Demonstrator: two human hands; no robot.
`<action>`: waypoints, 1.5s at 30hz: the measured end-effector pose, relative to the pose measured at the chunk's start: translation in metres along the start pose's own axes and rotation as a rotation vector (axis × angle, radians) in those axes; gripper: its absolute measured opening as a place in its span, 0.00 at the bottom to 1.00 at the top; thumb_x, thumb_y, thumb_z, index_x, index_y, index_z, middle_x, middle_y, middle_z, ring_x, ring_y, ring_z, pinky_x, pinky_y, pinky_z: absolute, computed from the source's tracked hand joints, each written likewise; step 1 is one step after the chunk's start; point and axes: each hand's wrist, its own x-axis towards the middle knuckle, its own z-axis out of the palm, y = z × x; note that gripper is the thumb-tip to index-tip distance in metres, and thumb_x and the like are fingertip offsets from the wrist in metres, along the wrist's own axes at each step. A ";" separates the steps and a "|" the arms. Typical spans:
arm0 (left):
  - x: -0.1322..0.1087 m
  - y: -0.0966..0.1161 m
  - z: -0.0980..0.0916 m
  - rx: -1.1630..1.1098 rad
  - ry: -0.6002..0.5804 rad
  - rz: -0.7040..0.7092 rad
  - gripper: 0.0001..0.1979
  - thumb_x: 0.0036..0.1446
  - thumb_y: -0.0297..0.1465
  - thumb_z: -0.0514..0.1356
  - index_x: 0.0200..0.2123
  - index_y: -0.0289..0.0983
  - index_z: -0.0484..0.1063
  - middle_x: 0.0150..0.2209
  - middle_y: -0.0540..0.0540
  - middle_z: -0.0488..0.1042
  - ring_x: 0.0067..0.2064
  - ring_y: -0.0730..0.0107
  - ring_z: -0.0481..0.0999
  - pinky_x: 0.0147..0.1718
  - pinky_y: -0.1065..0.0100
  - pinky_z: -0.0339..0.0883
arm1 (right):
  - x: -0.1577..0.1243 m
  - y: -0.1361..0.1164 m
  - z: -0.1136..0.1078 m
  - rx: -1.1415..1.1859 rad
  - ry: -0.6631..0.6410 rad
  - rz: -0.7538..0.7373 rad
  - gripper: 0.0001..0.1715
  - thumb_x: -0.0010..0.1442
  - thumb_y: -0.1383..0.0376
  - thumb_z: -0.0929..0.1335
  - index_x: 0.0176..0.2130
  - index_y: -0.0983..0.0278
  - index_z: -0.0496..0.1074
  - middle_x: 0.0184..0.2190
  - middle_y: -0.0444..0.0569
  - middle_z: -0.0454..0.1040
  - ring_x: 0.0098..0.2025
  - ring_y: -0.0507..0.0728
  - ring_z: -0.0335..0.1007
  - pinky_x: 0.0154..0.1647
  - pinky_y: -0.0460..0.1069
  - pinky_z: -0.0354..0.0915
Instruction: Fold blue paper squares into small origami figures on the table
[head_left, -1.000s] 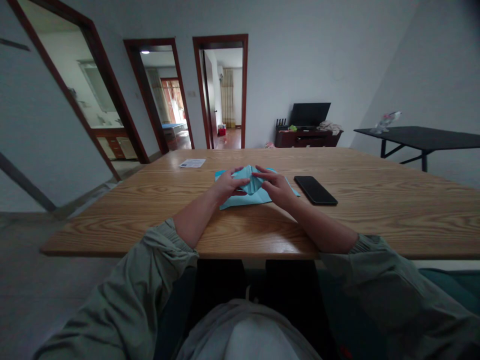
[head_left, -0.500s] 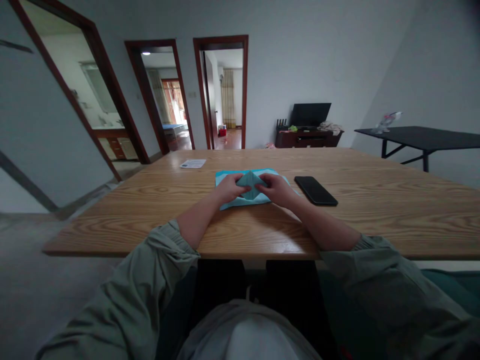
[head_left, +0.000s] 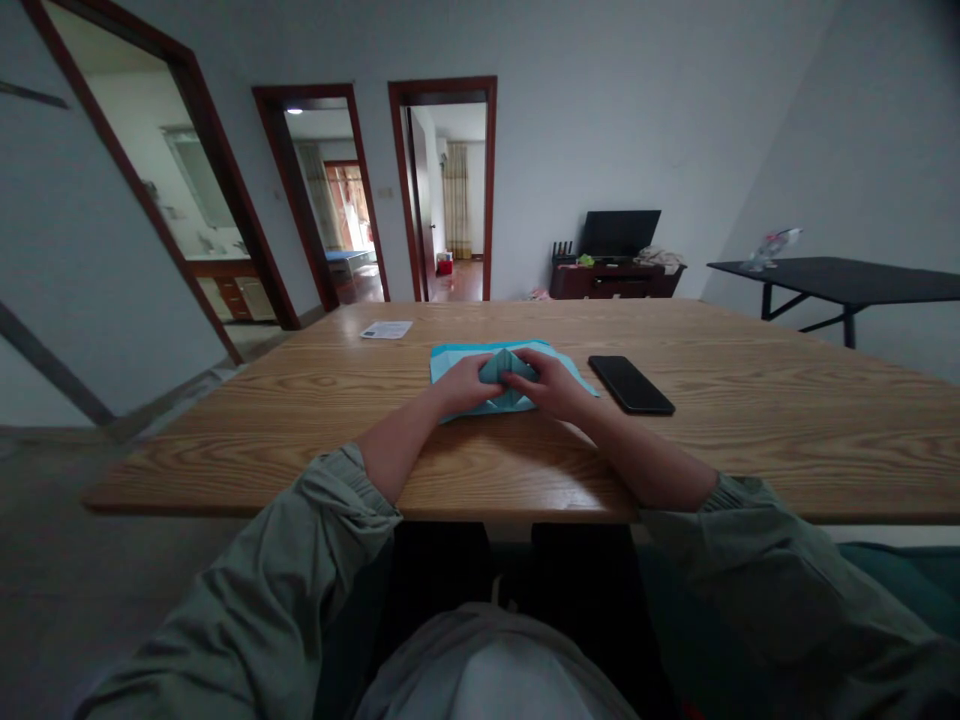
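Between my hands is a small folded piece of light teal paper (head_left: pixel 505 366), with creases and a pointed top. My left hand (head_left: pixel 471 384) grips its left side, fingers closed on it. From the other side my right hand (head_left: pixel 551 385) holds it too, with the thumb on the near face. Some of the fingers are hidden behind the paper. Beneath the hands, a pale blue sheet (head_left: pixel 450 360) with a brighter blue far edge lies flat on the wooden table (head_left: pixel 300 420).
A black phone (head_left: pixel 631 384) lies to the right of the sheet. Farther back on the left is a printed white card (head_left: pixel 386 329). Beyond the table stand a dark cabinet with a screen (head_left: pixel 620 234) and, at right, a black folding table (head_left: pixel 840 276).
Both hands have shifted slightly on the folded paper, with the thumbs closer together near its middle. The paper's shape looks narrower in the middle. The phone and card stay put.
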 end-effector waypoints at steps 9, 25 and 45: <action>0.002 0.009 0.003 -0.052 0.120 -0.053 0.11 0.44 0.32 0.60 0.32 0.35 0.66 0.29 0.53 0.66 0.33 0.71 0.65 0.33 0.71 0.61 | 0.001 -0.006 -0.001 -0.039 0.035 0.040 0.08 0.52 0.60 0.66 0.30 0.62 0.64 0.23 0.39 0.60 0.26 0.50 0.54 0.26 0.45 0.53; -0.001 -0.003 -0.010 0.073 -0.040 -0.042 0.15 0.44 0.38 0.63 0.33 0.35 0.69 0.28 0.53 0.67 0.31 0.73 0.64 0.33 0.71 0.60 | -0.003 0.005 -0.006 -0.221 -0.028 0.001 0.09 0.51 0.62 0.66 0.34 0.63 0.70 0.29 0.44 0.67 0.30 0.52 0.61 0.32 0.46 0.58; -0.005 -0.012 -0.030 0.303 -0.319 -0.049 0.16 0.51 0.30 0.55 0.41 0.40 0.78 0.44 0.47 0.71 0.47 0.66 0.70 0.53 0.67 0.59 | -0.004 0.027 -0.034 -0.273 -0.202 0.269 0.19 0.48 0.72 0.61 0.36 0.64 0.77 0.28 0.45 0.72 0.24 0.50 0.61 0.26 0.45 0.57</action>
